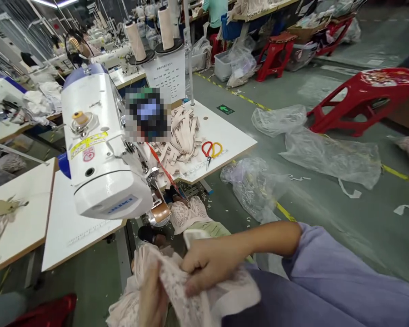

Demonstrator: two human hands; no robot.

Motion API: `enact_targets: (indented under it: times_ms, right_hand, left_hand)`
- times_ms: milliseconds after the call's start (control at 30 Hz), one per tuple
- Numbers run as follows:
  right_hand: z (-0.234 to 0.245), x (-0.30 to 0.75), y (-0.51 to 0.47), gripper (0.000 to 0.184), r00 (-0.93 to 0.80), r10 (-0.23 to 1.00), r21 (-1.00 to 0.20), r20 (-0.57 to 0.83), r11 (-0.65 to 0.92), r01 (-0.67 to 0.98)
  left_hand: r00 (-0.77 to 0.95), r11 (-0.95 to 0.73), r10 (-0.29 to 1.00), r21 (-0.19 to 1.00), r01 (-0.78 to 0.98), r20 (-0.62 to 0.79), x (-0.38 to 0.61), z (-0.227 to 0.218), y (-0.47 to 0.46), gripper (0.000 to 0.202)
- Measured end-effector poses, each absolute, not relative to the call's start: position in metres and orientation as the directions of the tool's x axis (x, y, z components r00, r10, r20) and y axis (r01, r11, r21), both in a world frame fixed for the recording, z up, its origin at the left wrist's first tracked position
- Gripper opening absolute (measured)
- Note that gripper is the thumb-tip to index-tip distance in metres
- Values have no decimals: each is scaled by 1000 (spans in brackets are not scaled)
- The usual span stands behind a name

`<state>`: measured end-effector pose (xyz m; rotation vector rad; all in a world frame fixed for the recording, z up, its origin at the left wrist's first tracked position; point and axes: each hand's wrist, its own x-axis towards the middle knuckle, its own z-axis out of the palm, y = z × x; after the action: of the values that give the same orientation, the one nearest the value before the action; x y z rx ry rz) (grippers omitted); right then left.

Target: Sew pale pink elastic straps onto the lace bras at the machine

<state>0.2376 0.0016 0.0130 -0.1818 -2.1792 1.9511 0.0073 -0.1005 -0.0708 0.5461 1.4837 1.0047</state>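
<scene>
Above my lap I hold a pale pink lace bra (181, 284) between both hands. My right hand (213, 261) is closed on its upper edge, thumb pressed on the lace. My left hand (152, 293), a little blurred, grips the same bra from the left side. A smooth pale band (236, 297) of it hangs below my right wrist. More pink lace pieces (126, 302) bunch up left of my left hand. Just beyond my hands, another lace bra (189, 215) lies under the sewing machine's front end.
A white sewing machine (92, 141) stands ahead on the left. On its white table (235, 136) lie a heap of beige straps (184, 131) and red-and-yellow-handled scissors (211, 150). Plastic bags (255, 186) and a red stool (361, 100) are on the floor at right.
</scene>
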Motion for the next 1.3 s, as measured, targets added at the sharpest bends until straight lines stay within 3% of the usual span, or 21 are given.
enact_targets:
  times_ms: [67, 100, 133, 167, 200, 233, 300, 400, 567, 667, 800, 867, 933, 1000, 1133, 1200, 1300]
  right_hand:
    - [22, 265, 23, 48, -1000, -14, -996, -14, 85, 13]
    - [22, 273, 38, 43, -991, -102, -986, -85, 149, 69]
    - [20, 279, 58, 39, -981, -57, -951, -183, 262, 162]
    - [16, 281, 81, 33, -957, 102, -879, -272, 380, 290]
    - [12, 281, 107, 27, -854, 420, -753, -307, 441, 488]
    - [8, 278, 135, 25, -577, 793, -622, -194, 356, 698]
    - [1, 266, 192, 30, -337, 940, -568, -61, 244, 786]
    - [-4, 245, 258, 30, -185, 983, -572, -21, 140, 808]
    - [-10, 239, 288, 13, -162, 987, -693, 25, 133, 708]
    - [-14, 249, 268, 18, -220, 975, -804, 37, 160, 573]
    - [-25, 258, 195, 29, -398, 917, -933, -21, 125, 338]
    - [-31, 259, 144, 34, -547, 835, -998, -55, -34, 49]
    - [-34, 258, 97, 40, -665, 736, -943, -128, -299, -150]
    - [-36, 255, 65, 39, -692, 695, -886, -198, -428, -177]
    - [-38, 246, 52, 37, -610, 755, -889, -242, -424, -172]
    - [-38, 243, 63, 37, -544, 811, -904, -214, -375, -204]
    - [-36, 239, 85, 37, -473, 865, -933, -166, -294, -209]
  left_hand:
    - [-34, 567, 772, 713, -413, -634, 48, -77, -84, 46]
    - [32, 583, 768, 678, -448, -640, 66, -79, -78, 48]
    - [49, 584, 767, 663, -468, -640, 81, -81, -73, 49]
    - [47, 573, 779, 679, -459, -626, 92, -83, -70, 48]
    - [26, 551, 802, 722, -417, -597, 100, -83, -68, 46]
    - [2, 523, 831, 781, -343, -556, 105, -83, -66, 43]
    - [-1, 454, 889, 882, -127, -458, 108, -79, -62, 40]
    - [16, 356, 933, 925, 131, -361, 105, -71, -57, 40]
    - [-134, 284, 955, 945, 159, -265, 90, -66, -56, 34]
    - [-142, 254, 963, 946, 199, -229, 82, -64, -57, 39]
    - [-42, 52, 998, 921, 385, -39, 79, -49, -52, 22]
    - [18, -39, 999, 914, 404, 34, 77, -37, -48, 24]
    - [70, -79, 996, 908, 412, 55, 77, -28, -43, 27]
    - [91, -68, 995, 892, 447, 31, 79, -21, -38, 22]
    - [88, -51, 996, 891, 450, 13, 85, -14, -31, 37]
    - [116, -148, 988, 874, 463, 106, 81, -13, -27, 28]
    - [122, -334, 935, 712, 618, 333, 65, -14, -17, 24]
